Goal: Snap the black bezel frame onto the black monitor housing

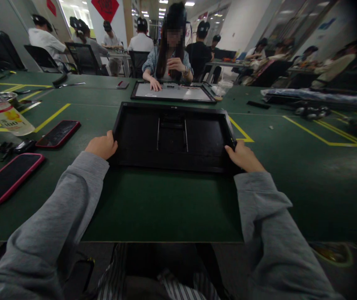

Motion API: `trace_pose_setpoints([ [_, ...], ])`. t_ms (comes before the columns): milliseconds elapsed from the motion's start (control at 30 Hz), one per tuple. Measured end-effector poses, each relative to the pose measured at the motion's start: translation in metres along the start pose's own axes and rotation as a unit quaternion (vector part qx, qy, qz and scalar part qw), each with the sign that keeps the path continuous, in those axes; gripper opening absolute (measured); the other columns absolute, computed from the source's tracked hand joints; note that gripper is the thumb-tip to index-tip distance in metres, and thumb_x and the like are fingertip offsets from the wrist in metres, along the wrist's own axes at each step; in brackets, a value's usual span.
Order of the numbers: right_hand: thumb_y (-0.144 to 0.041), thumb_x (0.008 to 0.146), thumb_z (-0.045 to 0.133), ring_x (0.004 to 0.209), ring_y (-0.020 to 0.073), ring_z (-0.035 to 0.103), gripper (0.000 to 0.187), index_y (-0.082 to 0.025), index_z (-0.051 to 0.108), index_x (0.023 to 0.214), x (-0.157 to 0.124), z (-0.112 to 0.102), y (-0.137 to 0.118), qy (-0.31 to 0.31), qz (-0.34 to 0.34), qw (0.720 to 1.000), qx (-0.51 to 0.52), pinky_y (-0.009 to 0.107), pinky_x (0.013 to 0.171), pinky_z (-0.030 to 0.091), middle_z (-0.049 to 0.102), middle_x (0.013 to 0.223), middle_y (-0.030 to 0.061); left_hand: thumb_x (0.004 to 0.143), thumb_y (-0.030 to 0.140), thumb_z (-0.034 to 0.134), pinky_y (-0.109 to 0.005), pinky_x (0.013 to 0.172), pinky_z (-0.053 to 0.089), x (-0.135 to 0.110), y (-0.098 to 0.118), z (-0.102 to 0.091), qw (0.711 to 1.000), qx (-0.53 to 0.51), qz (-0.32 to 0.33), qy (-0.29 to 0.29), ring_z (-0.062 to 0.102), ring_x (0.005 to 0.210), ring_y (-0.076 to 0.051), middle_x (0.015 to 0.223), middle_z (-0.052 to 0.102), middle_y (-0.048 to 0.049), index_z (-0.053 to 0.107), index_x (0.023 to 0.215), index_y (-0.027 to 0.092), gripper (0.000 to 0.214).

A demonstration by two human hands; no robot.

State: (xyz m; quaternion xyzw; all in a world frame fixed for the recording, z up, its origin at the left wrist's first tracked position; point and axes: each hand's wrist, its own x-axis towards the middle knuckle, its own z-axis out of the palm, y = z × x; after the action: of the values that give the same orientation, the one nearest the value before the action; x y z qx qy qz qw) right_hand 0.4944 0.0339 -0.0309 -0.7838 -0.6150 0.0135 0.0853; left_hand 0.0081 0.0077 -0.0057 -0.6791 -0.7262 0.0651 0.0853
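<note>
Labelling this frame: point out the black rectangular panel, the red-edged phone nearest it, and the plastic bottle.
black rectangular panel [141, 137], head view, flat back left of its centre bracket
red-edged phone [58, 133], head view, middle of dark screen
clear plastic bottle [8, 117], head view, yellow label

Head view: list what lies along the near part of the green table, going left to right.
Pink-edged phone → red-edged phone → left hand → black monitor lying face down, both hands at its near corners → right hand → yellow floor-tape lines.
</note>
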Motion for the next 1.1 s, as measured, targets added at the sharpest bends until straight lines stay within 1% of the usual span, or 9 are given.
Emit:
trace_pose_setpoints([
  [167,-0.046,0.094,0.038,0.104,0.0367,0.064,0.059,-0.001,0.040,0.132,-0.0032,-0.0028,-0.0027,-0.003,0.004,1.000,-0.004,0.043,0.086,0.047,0.064,0.113,0.0290,0.094,0.041,0.023,-0.040,0.079,0.049,0.0003,0.0000,-0.0006,1.000,-0.001,0.001,-0.004,0.068,0.093,-0.032,0.100,0.068,-0.0221,0.035,0.137,0.003,0.059],
  [467,-0.044,0.095,0.039,0.106,0.0355,0.062,0.053,-0.004,0.039,0.129,-0.0021,-0.0051,-0.0029,-0.024,0.011,1.000,0.015,0.039,0.087,0.043,0.062,0.114,0.0297,0.094,0.041,0.023,-0.040,0.080,0.049,-0.0023,0.0016,-0.0044,1.000,-0.004,-0.001,-0.012,0.067,0.094,-0.032,0.101,0.069,-0.0225,0.033,0.139,0.002,0.061],
  [600,-0.045,0.095,0.038,0.105,0.0376,0.062,0.055,-0.002,0.039,0.130,-0.0025,-0.0057,-0.0032,-0.024,0.008,1.000,0.019,0.040,0.086,0.043,0.061,0.114,0.0318,0.093,0.041,0.023,-0.041,0.081,0.049,-0.0026,0.0014,-0.0053,1.000,-0.009,0.001,-0.012,0.067,0.096,-0.033,0.103,0.068,-0.0239,0.034,0.138,0.002,0.061],
  [833,-0.047,0.094,0.039,0.106,0.0377,0.062,0.061,0.000,0.040,0.133,-0.0032,-0.0061,-0.0034,-0.017,0.004,1.000,0.010,0.045,0.088,0.046,0.063,0.114,0.0294,0.093,0.042,0.023,-0.042,0.082,0.049,-0.0011,0.0013,-0.0050,1.000,-0.015,-0.007,-0.023,0.066,0.097,-0.033,0.104,0.068,-0.0242,0.033,0.140,0.002,0.062],
  [1100,-0.046,0.094,0.039,0.106,0.0378,0.063,0.061,0.000,0.040,0.133,-0.0022,-0.0036,-0.0019,-0.016,0.009,1.000,0.014,0.046,0.089,0.046,0.063,0.115,0.0297,0.094,0.041,0.024,-0.040,0.081,0.049,-0.0042,0.0028,-0.0090,1.000,-0.010,-0.003,-0.020,0.067,0.097,-0.032,0.104,0.068,-0.0231,0.033,0.139,0.002,0.060],
])
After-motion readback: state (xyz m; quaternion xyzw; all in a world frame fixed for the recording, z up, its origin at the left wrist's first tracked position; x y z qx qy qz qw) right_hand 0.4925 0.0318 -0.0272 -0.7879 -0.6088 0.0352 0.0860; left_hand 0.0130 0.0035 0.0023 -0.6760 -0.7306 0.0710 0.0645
